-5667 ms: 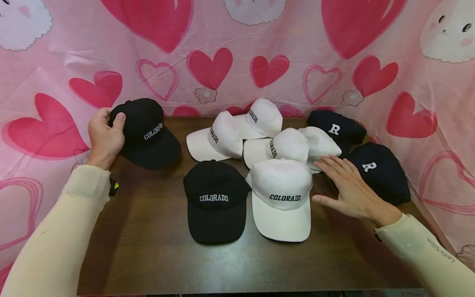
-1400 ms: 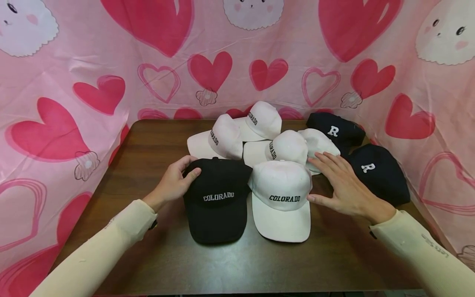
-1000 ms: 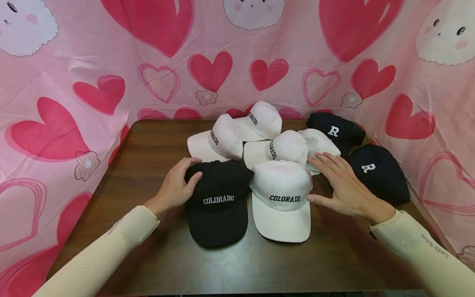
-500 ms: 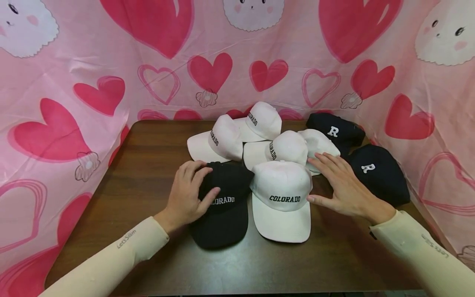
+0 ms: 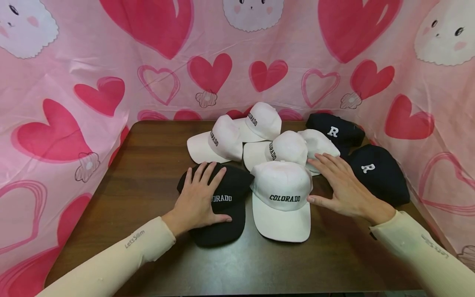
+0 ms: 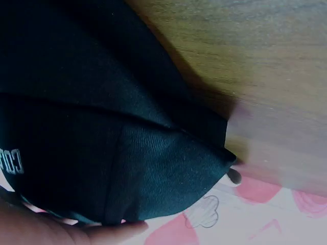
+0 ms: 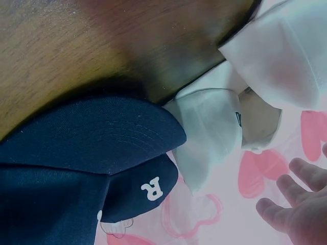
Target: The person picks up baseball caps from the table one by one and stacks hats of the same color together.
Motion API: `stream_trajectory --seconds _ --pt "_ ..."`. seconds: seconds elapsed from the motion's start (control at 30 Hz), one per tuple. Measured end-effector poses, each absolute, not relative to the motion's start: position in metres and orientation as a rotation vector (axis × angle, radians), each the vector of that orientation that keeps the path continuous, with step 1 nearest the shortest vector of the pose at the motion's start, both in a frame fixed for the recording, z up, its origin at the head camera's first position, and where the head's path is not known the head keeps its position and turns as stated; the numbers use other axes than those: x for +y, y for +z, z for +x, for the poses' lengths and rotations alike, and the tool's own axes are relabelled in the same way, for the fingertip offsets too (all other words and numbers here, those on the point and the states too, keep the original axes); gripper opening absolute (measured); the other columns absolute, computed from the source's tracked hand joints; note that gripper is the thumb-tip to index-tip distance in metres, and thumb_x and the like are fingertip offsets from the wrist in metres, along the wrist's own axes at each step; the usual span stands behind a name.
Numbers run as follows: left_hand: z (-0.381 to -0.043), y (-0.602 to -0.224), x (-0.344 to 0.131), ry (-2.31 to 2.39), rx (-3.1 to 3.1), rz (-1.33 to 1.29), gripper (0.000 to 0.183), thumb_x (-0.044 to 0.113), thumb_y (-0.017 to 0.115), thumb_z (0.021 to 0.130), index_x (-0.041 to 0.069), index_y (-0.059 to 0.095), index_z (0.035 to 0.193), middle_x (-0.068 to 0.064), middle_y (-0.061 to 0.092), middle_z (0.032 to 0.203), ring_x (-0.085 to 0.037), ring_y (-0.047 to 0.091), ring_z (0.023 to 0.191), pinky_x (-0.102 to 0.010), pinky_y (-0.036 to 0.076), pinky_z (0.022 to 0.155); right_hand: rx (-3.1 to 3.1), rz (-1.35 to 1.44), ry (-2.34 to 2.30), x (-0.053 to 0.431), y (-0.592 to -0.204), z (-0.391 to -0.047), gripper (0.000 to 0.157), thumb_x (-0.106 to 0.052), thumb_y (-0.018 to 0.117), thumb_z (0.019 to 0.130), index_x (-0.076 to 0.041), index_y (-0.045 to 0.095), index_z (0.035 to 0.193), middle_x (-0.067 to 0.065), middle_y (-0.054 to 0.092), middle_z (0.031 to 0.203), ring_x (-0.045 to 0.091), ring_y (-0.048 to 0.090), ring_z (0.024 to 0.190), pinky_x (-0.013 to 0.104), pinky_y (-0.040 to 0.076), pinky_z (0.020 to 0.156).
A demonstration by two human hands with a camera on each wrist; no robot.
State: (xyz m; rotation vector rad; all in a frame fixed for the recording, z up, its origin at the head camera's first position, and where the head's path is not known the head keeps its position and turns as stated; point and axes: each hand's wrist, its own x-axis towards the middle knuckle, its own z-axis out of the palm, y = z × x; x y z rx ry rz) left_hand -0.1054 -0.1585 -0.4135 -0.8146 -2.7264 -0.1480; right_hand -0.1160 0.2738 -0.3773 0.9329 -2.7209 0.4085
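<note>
Brown table [image 5: 144,161] bears black cap [image 5: 234,206] beneath left hand [image 5: 198,200].

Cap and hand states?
Left hand: spread over black cap
Black cap: upright
Right hand: open
Front white cap: upright
Left white cap: visor leftward
Rear white cap: visor leftward
Middle white cap: visor leftward
Right white cap: partly hidden
Rear navy cap: R visible
Front navy cap: R visible

Draped booth-like nook, pink heart-print cloth [image 5: 237,45], wooden table [image 5: 144,165]
</note>
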Motion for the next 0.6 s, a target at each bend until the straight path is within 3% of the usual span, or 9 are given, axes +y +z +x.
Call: stream_trajectory --seconds 0.6 --pt "-0.114 -0.414 -0.175 -0.259 -2.832 -0.797 0.134 0.088 0.075 0.057 0.021 0.027 0.162 -0.014 0.026 0.163 -0.044 0.026 0.147 -0.075 0.025 0.112 -2.729 0.928 0.418 0.275 -0.377 -0.114 0.102 -0.052 0.083 0.078 -0.013 0.036 0.159 0.019 0.033 0.162 0.042 0.025 0.149 0.064 0.012 0.121"
